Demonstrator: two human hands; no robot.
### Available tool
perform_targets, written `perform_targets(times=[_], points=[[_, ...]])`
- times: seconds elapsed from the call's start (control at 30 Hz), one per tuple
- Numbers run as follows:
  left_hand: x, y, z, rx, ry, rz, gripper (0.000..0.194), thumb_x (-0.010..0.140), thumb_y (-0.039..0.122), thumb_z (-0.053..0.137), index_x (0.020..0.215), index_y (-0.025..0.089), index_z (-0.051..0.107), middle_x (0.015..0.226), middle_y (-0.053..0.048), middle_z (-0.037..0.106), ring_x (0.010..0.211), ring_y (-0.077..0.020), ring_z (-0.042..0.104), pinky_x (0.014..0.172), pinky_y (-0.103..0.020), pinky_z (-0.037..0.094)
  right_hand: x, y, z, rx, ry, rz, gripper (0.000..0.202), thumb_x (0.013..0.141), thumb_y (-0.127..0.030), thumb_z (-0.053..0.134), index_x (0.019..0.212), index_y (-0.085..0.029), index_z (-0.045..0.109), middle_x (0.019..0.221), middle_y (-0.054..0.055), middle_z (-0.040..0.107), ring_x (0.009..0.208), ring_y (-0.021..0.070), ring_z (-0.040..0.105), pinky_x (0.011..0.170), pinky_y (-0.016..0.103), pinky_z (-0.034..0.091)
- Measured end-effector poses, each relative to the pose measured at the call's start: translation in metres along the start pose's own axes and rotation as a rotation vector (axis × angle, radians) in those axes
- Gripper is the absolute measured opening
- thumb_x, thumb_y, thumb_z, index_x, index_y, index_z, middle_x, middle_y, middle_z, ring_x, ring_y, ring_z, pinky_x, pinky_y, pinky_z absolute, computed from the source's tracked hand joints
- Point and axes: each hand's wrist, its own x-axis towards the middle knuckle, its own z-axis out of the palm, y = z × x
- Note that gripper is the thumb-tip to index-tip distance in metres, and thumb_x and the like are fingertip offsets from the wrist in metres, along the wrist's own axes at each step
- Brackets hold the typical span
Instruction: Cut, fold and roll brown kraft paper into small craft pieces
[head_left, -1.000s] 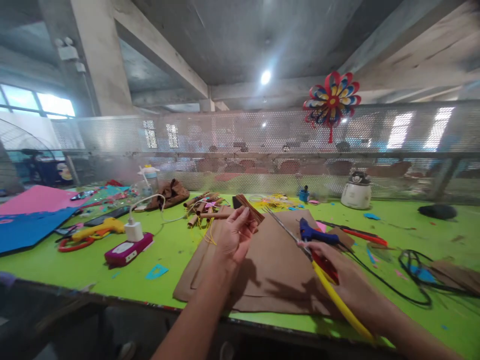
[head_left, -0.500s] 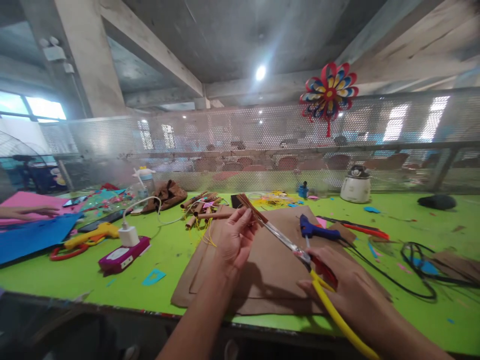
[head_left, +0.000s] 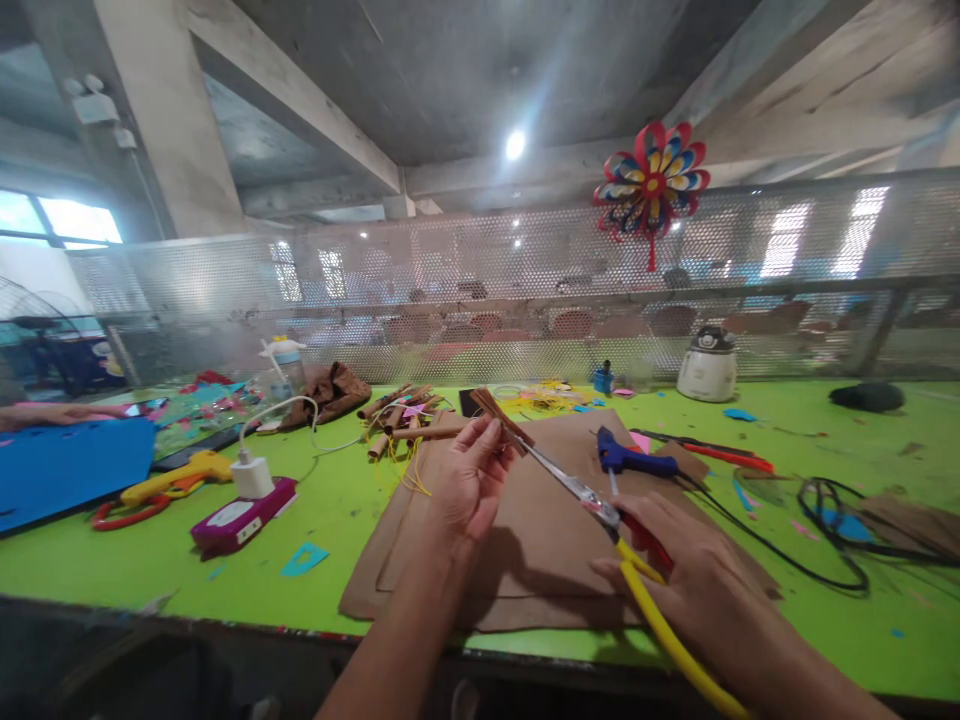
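Note:
Between the fingertips of my left hand [head_left: 472, 470] is a folded strip of brown paper [head_left: 495, 405], held up over the table. My right hand [head_left: 675, 555] is closed around the handles of a pair of scissors [head_left: 574, 485], red and yellow at the grips. Their metal blades point up and left, with the tips at the strip's lower right end; whether the paper lies between them I cannot tell. Beneath both hands lie large brown paper sheets [head_left: 555, 560]. A blue glue gun [head_left: 637, 458] rests on the sheets beyond my right hand.
Rolled brown paper tubes [head_left: 386, 435] with yellow string lie left of the sheets. A purple power strip [head_left: 244, 515] with a white plug and a yellow glue gun [head_left: 180, 475] sit farther left. Another person's hand [head_left: 60, 415] is by blue paper [head_left: 82, 465]. Black cable [head_left: 787, 555] loops at right.
The whole view has shifted slightly. My hands keep nearly the same pose on the paper strip and scissors. At the far left, the other person's hand and the blue paper have moved.

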Motion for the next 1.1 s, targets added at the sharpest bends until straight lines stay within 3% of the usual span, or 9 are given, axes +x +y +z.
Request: perform_targets(times=[0.47,0.7,1.1], points=[[-0.001,-0.001,-0.001,0.023,0.02,-0.002,0.017,0.066,0.011,0.073,0.081,0.012,0.065,0.074,0.0,0.065,0.059,-0.0051,0.057,0.056,-0.016,0.046,-0.003,0.0,0.004,-0.024,-0.01,-0.002,0.031,0.08,-0.041,0.056,0.107,-0.026,0.052,0.079,0.002,0.057,0.066,0.0177,0.055,0.06,0.029,0.044],[-0.002,0.0,0.002,0.024,0.026,-0.022,0.015,0.067,0.009,0.071,0.081,0.011,0.066,0.078,-0.002,0.067,0.065,-0.0061,0.059,0.06,-0.015,0.047,-0.001,-0.005,0.002,0.012,0.004,0.019,0.027,0.079,-0.035,0.057,0.103,-0.023,0.051,0.089,0.005,0.057,0.077,0.0209,0.057,0.067,0.033,0.046],[-0.006,-0.006,0.005,0.012,-0.016,0.007,0.018,0.064,0.011,0.074,0.08,0.01,0.066,0.078,-0.003,0.067,0.07,-0.0088,0.061,0.066,-0.018,0.047,0.002,-0.011,0.009,0.039,0.055,-0.017,0.029,0.081,-0.041,0.056,0.103,-0.022,0.054,0.079,0.001,0.057,0.062,0.0151,0.055,0.058,0.027,0.045]])
